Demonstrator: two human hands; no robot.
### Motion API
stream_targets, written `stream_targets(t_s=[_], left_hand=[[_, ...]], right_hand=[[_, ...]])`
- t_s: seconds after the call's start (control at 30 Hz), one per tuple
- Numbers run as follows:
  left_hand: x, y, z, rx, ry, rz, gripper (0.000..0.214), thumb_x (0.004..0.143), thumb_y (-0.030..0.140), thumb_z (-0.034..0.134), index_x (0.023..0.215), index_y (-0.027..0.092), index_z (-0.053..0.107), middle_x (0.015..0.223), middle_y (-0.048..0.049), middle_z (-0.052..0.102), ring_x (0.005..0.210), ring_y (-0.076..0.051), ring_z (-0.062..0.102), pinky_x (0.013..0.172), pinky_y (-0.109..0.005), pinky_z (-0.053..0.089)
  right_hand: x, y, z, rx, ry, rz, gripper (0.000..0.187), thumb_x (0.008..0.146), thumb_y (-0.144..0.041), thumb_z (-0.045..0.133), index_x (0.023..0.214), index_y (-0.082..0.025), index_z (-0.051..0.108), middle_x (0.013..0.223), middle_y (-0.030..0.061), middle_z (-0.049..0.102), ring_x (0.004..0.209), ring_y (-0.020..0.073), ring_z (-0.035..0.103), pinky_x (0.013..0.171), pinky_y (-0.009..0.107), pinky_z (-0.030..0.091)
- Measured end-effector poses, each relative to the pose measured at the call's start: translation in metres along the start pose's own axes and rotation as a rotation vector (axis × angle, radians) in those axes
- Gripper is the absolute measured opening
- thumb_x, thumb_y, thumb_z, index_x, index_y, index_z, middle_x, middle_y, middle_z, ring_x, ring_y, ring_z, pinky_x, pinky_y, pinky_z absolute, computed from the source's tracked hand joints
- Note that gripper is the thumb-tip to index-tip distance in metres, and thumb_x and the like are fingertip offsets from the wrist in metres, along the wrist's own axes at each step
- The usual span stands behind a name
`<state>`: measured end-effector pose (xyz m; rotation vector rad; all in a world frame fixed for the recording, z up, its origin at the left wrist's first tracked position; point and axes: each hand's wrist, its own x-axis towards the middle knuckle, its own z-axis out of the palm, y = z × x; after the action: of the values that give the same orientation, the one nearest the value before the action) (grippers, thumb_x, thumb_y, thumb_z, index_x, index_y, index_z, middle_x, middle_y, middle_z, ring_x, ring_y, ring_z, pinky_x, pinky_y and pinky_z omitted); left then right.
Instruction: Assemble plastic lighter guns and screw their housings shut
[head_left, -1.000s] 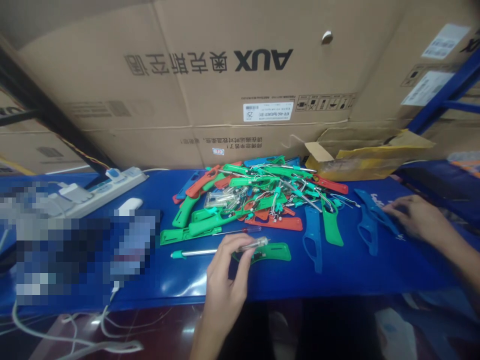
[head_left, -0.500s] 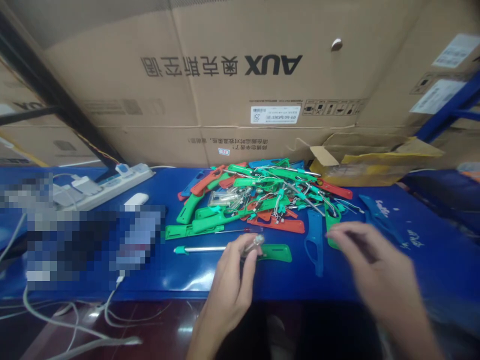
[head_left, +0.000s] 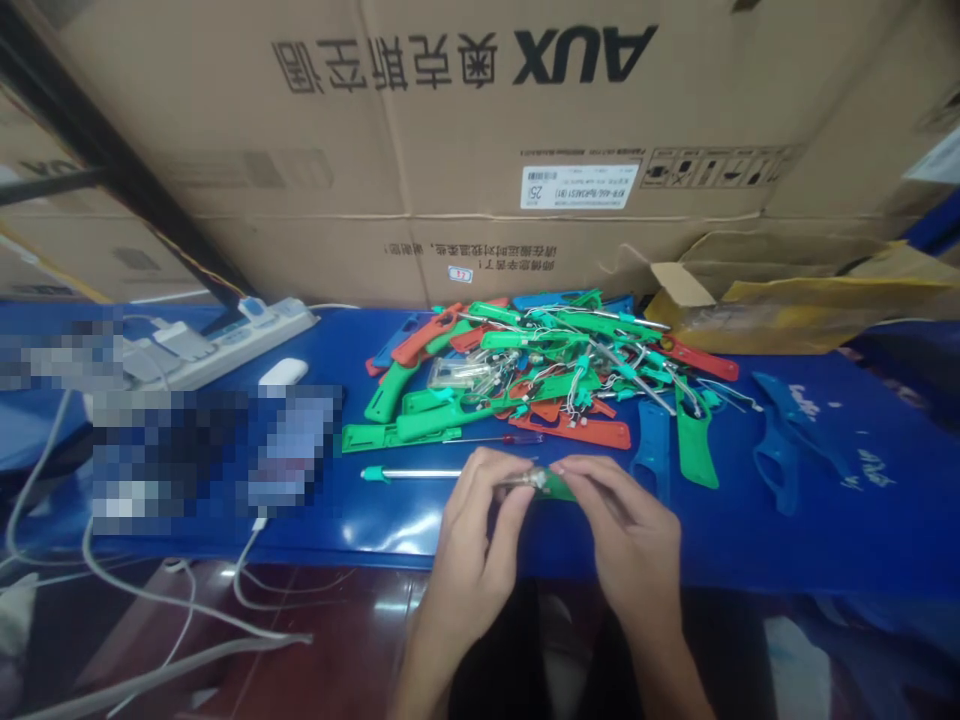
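Observation:
My left hand [head_left: 480,530] has its thumb and fingers closed on a small clear lighter tank with a metal valve end [head_left: 537,479]. My right hand [head_left: 630,530] is pinched at the other side of that end; the fingertips hide what it grips there. Beneath the hands lies a green lighter handle half [head_left: 561,487], partly covered. A metal lighter tube with a teal tip [head_left: 420,473] sticks out to the left of my left fingers. Just beyond is a screwdriver [head_left: 517,439] with a dark red handle.
Behind the hands spreads a pile of green, red and blue lighter shells [head_left: 577,425] with wired metal tubes. Blue shells [head_left: 776,465] lie at the right. A phone [head_left: 292,450], white case [head_left: 283,374] and power strip [head_left: 277,335] are left. An open carton [head_left: 795,315] stands at the back.
My right hand has moved left from beside the green shell and now meets my left hand at the small tank. The camera view has tilted down slightly.

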<state>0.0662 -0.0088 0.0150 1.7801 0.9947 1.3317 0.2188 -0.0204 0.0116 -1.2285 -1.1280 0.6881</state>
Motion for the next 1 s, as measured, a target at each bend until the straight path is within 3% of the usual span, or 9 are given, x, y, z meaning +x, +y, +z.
stream_targets(t_s=[0.17, 0.37, 0.63, 1.0], left_hand=[[0.0014, 0.0011, -0.0038, 0.024, -0.027, -0.001, 0.020, 0.104, 0.015, 0.057, 0.118, 0.027, 0.065, 0.110, -0.0017, 0.062, 0.106, -0.016, 0.059, 0.094, -0.028, 0.045], [0.0011, 0.0027, -0.0052, 0.016, -0.055, -0.026, 0.022, 0.103, 0.015, 0.057, 0.120, 0.027, 0.065, 0.110, -0.0027, 0.060, 0.106, -0.017, 0.058, 0.094, -0.028, 0.045], [0.0000, 0.0027, -0.0067, -0.053, -0.056, -0.075, 0.021, 0.106, 0.017, 0.052, 0.120, 0.030, 0.061, 0.109, -0.0013, 0.055, 0.104, -0.016, 0.054, 0.092, -0.027, 0.042], [0.0036, 0.0037, -0.0089, -0.049, -0.095, -0.077, 0.019, 0.105, 0.018, 0.055, 0.117, 0.028, 0.065, 0.106, -0.0029, 0.058, 0.102, -0.018, 0.057, 0.090, -0.030, 0.044]], right_hand=[[-0.0008, 0.0031, -0.0011, 0.056, -0.016, -0.025, 0.012, 0.093, -0.021, 0.071, 0.091, -0.031, 0.077, 0.103, -0.0017, 0.073, 0.100, 0.0130, 0.069, 0.086, 0.021, 0.058], [-0.0021, -0.0014, -0.0013, 0.044, -0.090, -0.039, 0.016, 0.094, -0.018, 0.070, 0.093, -0.032, 0.077, 0.097, -0.0032, 0.073, 0.092, 0.0102, 0.069, 0.081, 0.017, 0.057], [-0.0052, -0.0049, -0.0046, 0.166, -0.121, 0.085, 0.024, 0.092, -0.017, 0.072, 0.109, -0.033, 0.073, 0.092, -0.0047, 0.075, 0.086, 0.0087, 0.074, 0.081, 0.016, 0.059], [-0.0032, -0.0064, -0.0050, 0.176, -0.122, 0.122, 0.014, 0.090, -0.022, 0.074, 0.102, -0.027, 0.071, 0.089, -0.0015, 0.074, 0.085, 0.0120, 0.074, 0.080, 0.019, 0.061]])
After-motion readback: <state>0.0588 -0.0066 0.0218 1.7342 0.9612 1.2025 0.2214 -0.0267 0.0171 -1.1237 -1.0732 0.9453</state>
